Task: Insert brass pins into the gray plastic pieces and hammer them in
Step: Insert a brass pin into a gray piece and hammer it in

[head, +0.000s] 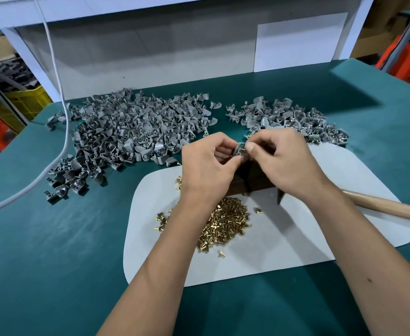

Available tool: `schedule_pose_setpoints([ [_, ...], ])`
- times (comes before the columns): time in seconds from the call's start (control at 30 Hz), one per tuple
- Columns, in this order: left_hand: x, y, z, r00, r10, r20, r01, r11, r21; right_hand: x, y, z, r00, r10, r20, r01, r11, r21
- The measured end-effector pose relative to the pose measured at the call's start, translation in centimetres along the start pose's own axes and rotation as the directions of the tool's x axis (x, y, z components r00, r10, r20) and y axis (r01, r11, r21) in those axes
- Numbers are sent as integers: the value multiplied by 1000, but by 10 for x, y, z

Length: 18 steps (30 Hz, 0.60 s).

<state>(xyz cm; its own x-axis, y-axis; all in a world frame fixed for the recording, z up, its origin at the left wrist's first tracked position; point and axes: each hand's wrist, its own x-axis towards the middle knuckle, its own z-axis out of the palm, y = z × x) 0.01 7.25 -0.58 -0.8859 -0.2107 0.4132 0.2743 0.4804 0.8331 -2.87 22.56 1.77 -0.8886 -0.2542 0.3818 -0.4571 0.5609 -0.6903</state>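
Note:
My left hand pinches a gray plastic piece above the white mat. My right hand pinches a brass pin with thumb and fingertips, its tip at the piece. A heap of brass pins lies on the mat below my wrists. A large pile of gray pieces spreads at the back left. A smaller pile of gray pieces with brass showing sits at the back right. A dark block stands under my hands, mostly hidden.
A wooden hammer handle lies on the mat at the right, its head hidden behind my right wrist. A white cable crosses the green table at the left. A white back panel closes off the rear.

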Motion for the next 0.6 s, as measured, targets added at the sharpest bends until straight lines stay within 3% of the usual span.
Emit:
schedule_pose_setpoints([
  [0.1,0,1,-1,1000,-26,3,26,999,35,3,8,-21,1000,22,10,-22,998,-59],
  [0.2,2,0,-3,999,-12,40,8,993,115,8,23,-45,980,143,137,-95,947,-306],
  [0.33,4,-3,-5,989,83,120,-111,962,251,0,39,-67,865,347,361,-82,809,-582],
  [0.53,6,-9,-5,976,-73,203,46,990,135,-9,45,-65,851,330,409,-20,798,-602],
  [0.6,7,-9,-8,974,-83,213,58,991,123,-5,45,-72,859,338,384,-60,813,-580],
])
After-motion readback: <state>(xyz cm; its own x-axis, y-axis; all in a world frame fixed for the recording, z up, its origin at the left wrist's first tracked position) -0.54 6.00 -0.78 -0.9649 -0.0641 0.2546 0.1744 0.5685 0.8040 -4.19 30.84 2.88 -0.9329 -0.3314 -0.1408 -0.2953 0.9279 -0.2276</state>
